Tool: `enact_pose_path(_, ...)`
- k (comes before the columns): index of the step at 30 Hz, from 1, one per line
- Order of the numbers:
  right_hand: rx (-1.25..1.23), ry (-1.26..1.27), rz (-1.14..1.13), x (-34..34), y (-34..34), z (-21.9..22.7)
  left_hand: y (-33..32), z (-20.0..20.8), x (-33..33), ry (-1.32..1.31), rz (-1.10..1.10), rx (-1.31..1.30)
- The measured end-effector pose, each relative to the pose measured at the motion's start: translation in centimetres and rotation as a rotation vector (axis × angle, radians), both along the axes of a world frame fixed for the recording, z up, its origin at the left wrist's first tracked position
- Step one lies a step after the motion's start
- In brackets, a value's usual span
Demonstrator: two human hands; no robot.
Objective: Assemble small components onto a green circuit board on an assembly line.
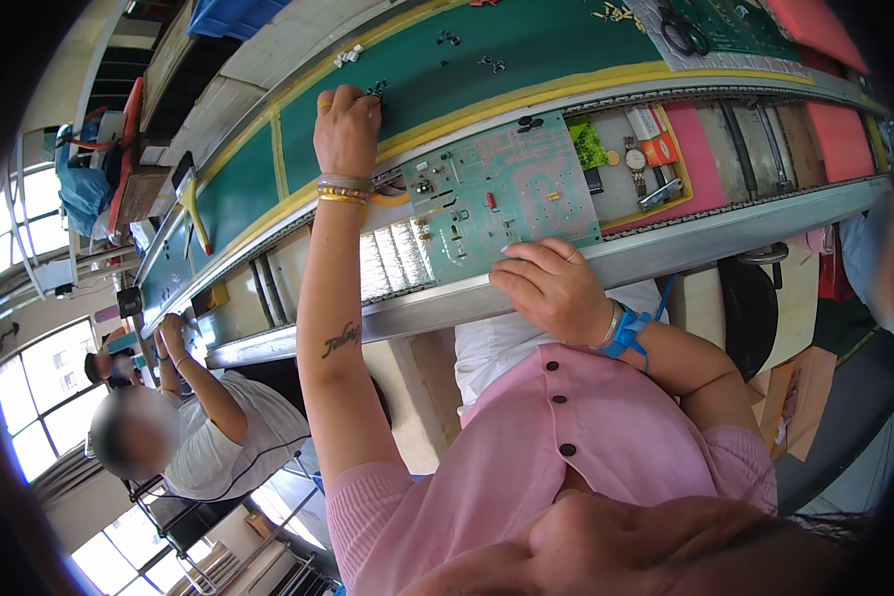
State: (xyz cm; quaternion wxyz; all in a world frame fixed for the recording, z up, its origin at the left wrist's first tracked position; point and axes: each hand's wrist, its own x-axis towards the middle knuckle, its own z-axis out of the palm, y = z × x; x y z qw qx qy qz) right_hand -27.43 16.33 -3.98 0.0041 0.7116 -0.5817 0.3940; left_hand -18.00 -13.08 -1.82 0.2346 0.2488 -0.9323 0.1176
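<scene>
A green circuit board (526, 179) with small mounted parts, one red and several black, lies across the rails of the line in front of me. My left hand (348, 134), wearing bracelets, reaches over the green work surface past the board. Its fingers are curled down beside a small pile of dark components (376, 89); whatever the fingertips hold is hidden. My right hand (551, 283), with a blue strap at its wrist, is at the board's near edge. Its fingers are bent and drawn together, and I cannot make out anything between them.
White parts (348, 56) and dark parts (449, 39) lie on the green surface (536, 45). Black-handled scissors (681, 32) sit far right. Beside the board, a tray holds a wristwatch (637, 161). A metal rail (407, 318) runs along the front. A co-worker (233, 427) sits left.
</scene>
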Motion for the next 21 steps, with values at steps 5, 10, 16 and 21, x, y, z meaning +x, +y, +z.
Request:
enact_pose_path(5, 0.0, -0.013, -0.002, 0.0, 0.0, -0.2, 0.4, 0.2, 0.2, -0.017, -0.078, -0.05)
enact_pose_path(10, 0.014, -0.028, -0.017, 0.2, 0.0, -0.3, 0.4, 0.1, 0.3, -0.024, -0.054, -0.018)
enact_pose_path(16, 0.005, -0.04, -0.016, 0.3, 0.1, -0.1, 0.9, 0.3, 0.7, -0.053, -0.026, -0.022)
enact_pose_path(21, 0.009, -0.251, -0.031, -0.9, 0.4, 0.9, 7.7, 3.6, 1.6, 0.254, 0.056, 0.581)
